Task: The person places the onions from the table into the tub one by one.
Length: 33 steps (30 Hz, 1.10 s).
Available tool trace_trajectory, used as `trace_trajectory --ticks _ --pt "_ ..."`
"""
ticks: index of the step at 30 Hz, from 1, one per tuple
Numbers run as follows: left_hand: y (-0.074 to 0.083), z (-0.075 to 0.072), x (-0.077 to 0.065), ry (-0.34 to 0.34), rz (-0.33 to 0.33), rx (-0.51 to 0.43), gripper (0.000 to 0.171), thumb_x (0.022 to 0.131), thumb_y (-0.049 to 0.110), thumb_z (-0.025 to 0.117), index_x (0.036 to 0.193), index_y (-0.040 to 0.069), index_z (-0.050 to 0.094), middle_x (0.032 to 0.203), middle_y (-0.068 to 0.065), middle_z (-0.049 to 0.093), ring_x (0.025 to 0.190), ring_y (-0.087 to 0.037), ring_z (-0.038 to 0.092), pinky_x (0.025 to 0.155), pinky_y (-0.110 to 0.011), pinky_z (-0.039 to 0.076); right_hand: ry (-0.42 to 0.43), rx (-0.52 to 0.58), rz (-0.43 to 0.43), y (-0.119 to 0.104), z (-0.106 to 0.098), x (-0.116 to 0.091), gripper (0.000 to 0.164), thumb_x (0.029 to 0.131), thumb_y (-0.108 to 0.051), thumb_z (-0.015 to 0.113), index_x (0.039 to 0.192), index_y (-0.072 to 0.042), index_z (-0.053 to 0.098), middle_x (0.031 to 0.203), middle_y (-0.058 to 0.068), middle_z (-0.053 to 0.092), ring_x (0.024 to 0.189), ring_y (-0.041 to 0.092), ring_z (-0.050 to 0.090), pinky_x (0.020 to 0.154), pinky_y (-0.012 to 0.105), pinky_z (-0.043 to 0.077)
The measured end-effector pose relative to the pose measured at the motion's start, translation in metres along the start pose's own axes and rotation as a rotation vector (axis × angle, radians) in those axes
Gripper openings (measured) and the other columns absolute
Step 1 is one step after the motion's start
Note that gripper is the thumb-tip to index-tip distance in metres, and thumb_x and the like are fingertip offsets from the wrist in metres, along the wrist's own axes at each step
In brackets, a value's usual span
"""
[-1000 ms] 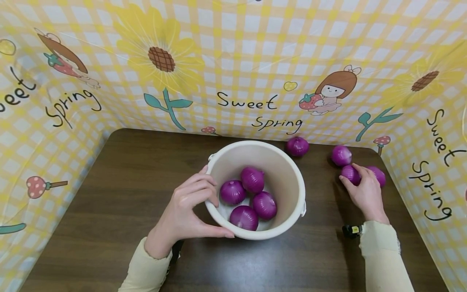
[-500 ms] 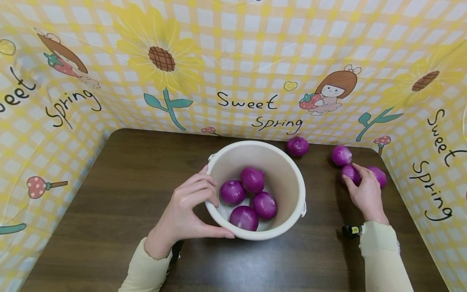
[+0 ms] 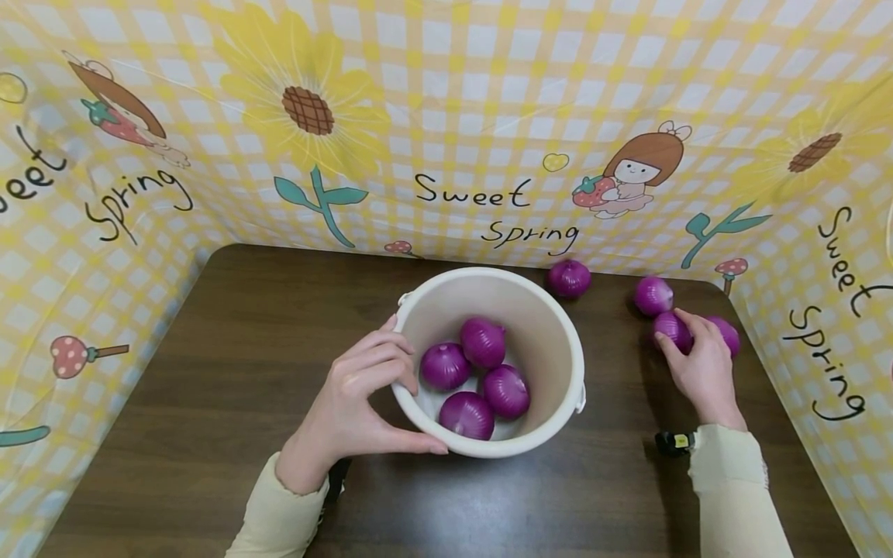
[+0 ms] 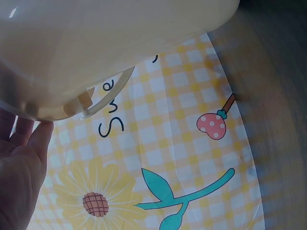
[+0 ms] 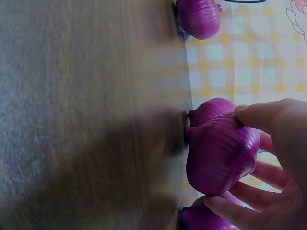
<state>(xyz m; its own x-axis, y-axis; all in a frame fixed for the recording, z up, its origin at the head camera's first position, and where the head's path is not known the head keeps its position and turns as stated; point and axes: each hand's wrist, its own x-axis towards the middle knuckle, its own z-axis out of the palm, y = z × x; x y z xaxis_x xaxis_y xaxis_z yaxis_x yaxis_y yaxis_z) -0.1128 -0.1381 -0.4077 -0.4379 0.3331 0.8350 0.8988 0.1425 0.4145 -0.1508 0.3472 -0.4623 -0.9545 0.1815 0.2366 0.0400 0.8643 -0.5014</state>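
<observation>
A cream-coloured bucket [image 3: 540,341] stands mid-table in the head view, with several red onions [image 3: 483,342] on its floor. My left hand [image 3: 352,399] grips its left rim, thumb along the near edge and fingers at the side; in the left wrist view only part of that hand [image 4: 24,167] shows below the bucket's outside. At the table's right, my right hand [image 3: 705,372] holds a red onion [image 3: 671,332] between thumb and fingers, seen closely in the right wrist view [image 5: 223,153]. Another onion [image 3: 725,335] is partly hidden behind that hand.
One loose onion [image 3: 653,296] lies just beyond the held one, and a further onion [image 3: 569,278] sits behind the bucket's right side. Checked cloth [image 3: 460,101] walls off the dark wooden table [image 3: 209,387] at the back and both sides.
My right thumb has drawn in slightly against the onion, which has barely shifted. The left hand and the bucket stay in place.
</observation>
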Motion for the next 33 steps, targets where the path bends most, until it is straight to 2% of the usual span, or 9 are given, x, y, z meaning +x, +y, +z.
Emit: trace_trajectory --ticks 12,18,26,28,30,33 --pt "-0.001 0.0 0.0 -0.001 -0.003 -0.001 0.058 0.058 0.054 0.097 0.078 0.011 0.063 0.079 0.002 0.063 0.092 -0.025 0.06 0.11 -0.066 0.036 0.05 0.028 -0.028 -0.012 -0.003 -0.002 0.052 0.1 -0.022 0.067 0.144 0.003 0.052 0.142 0.032 0.047 0.128 0.054 0.044 0.107 0.069 0.036" --pt "0.0 0.0 0.0 0.001 -0.001 -0.003 0.059 0.058 0.054 0.098 0.078 0.011 0.063 0.079 0.002 0.063 0.092 -0.024 0.061 0.108 -0.069 0.037 0.085 0.053 -0.055 -0.021 -0.005 -0.006 0.051 0.098 -0.02 0.07 0.142 0.0 0.055 0.141 0.03 0.049 0.128 0.052 0.046 0.106 0.068 0.037" --pt "0.0 0.0 0.0 0.003 0.007 0.0 0.059 0.058 0.054 0.097 0.078 0.011 0.062 0.079 0.002 0.063 0.091 -0.025 0.061 0.108 -0.068 0.037 0.12 0.081 -0.081 -0.035 -0.007 -0.009 0.052 0.096 -0.019 0.072 0.142 -0.001 0.056 0.141 0.028 0.05 0.126 0.051 0.048 0.101 0.065 0.042" --pt "0.0 0.0 0.0 0.005 0.009 0.0 0.059 0.059 0.055 0.097 0.077 0.011 0.062 0.079 0.002 0.063 0.091 -0.025 0.061 0.107 -0.069 0.038 0.133 0.09 -0.085 -0.039 -0.007 -0.01 0.052 0.096 -0.018 0.074 0.142 -0.002 0.057 0.141 0.026 0.051 0.122 0.048 0.052 0.096 0.056 0.049" --pt "0.0 0.0 0.0 0.005 0.011 -0.003 0.059 0.059 0.054 0.097 0.077 0.011 0.062 0.079 0.001 0.063 0.091 -0.025 0.061 0.107 -0.069 0.037 0.144 0.105 -0.09 -0.043 -0.008 -0.011 0.051 0.095 -0.017 0.075 0.142 -0.004 0.058 0.141 0.024 0.052 0.119 0.046 0.055 0.092 0.035 0.053" --pt "0.0 0.0 0.001 0.006 0.012 -0.008 0.059 0.059 0.054 0.097 0.078 0.011 0.062 0.079 0.001 0.063 0.091 -0.025 0.061 0.108 -0.069 0.037 0.153 0.141 -0.095 -0.05 -0.009 -0.013 0.052 0.094 -0.017 0.076 0.142 -0.008 0.059 0.14 0.021 0.053 0.112 0.041 0.058 0.081 0.007 0.045"
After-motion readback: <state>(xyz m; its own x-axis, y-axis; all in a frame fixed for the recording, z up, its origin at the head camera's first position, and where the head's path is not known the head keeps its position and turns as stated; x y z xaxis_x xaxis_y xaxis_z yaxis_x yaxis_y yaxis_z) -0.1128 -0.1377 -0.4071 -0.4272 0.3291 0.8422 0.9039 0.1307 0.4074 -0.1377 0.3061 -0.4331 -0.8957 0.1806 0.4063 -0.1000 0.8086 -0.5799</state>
